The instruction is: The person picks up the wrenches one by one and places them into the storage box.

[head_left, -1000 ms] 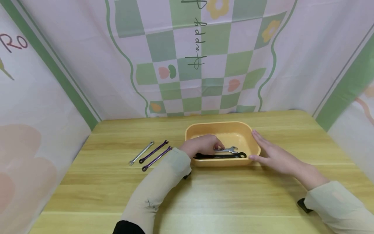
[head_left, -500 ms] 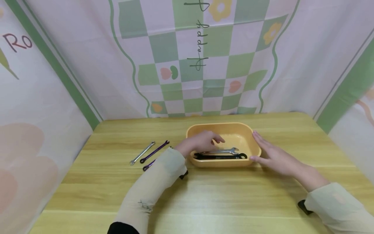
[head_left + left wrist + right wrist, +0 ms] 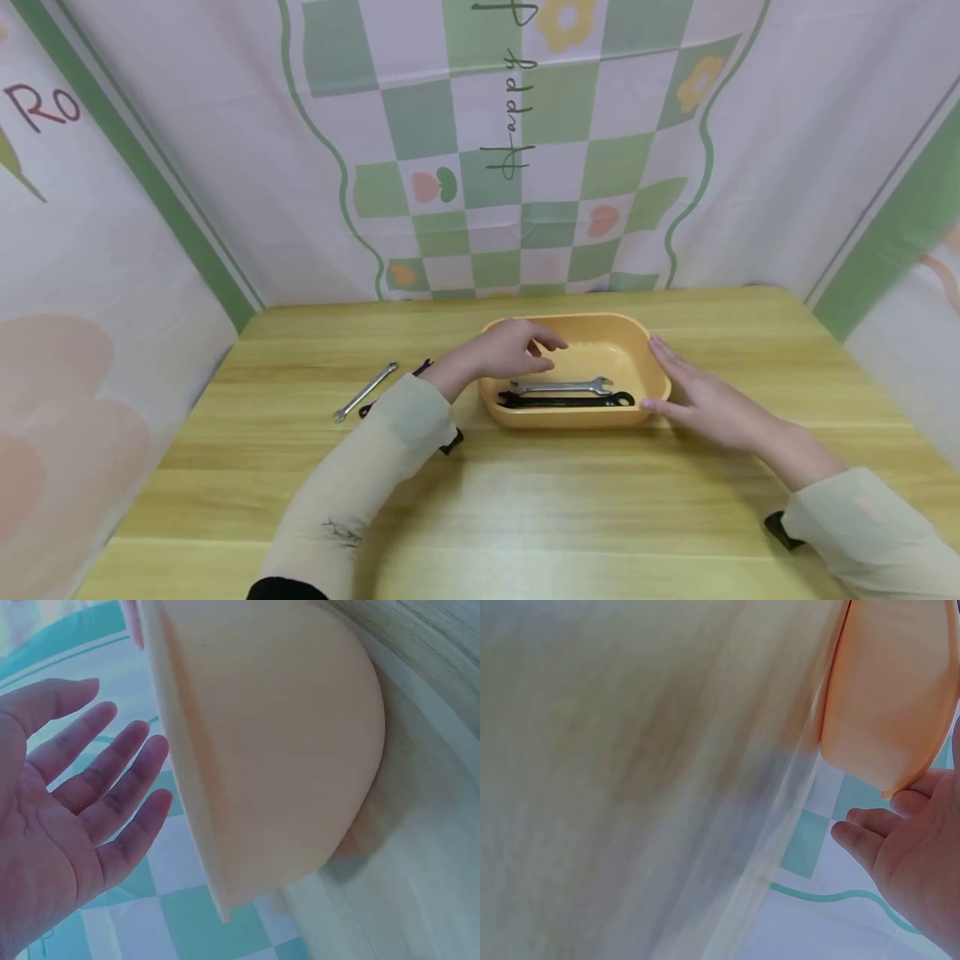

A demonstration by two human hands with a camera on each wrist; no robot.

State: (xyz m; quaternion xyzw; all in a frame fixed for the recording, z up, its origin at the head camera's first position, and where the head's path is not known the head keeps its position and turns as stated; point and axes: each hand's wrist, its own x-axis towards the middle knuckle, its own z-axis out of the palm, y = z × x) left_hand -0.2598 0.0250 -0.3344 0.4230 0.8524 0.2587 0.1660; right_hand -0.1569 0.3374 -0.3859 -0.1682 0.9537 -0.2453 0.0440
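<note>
My left hand (image 3: 513, 348) hovers over the left part of a yellow plastic basin (image 3: 633, 337), fingers spread and slightly bent, holding nothing. The left wrist view shows the same hand (image 3: 97, 787) with a bare palm beside the basin wall (image 3: 277, 750). My right hand (image 3: 705, 400) rests against the basin's right end, fingers along the rim and thumb at the near corner. Inside the basin lie a silver wrench (image 3: 562, 387) and, nearer its front wall, a black wrench (image 3: 566, 402), roughly parallel.
Left of the basin, a silver wrench (image 3: 365, 392) lies on the wooden table (image 3: 585, 508). Beside it, a purple wrench (image 3: 424, 367) is mostly covered by my left sleeve (image 3: 375, 475). A patterned cloth (image 3: 487, 208) hangs behind the table.
My left hand has let go of the silver wrench in the basin, then risen and moved left. Its sleeve now covers the purple wrenches more. The right hand stays at the basin.
</note>
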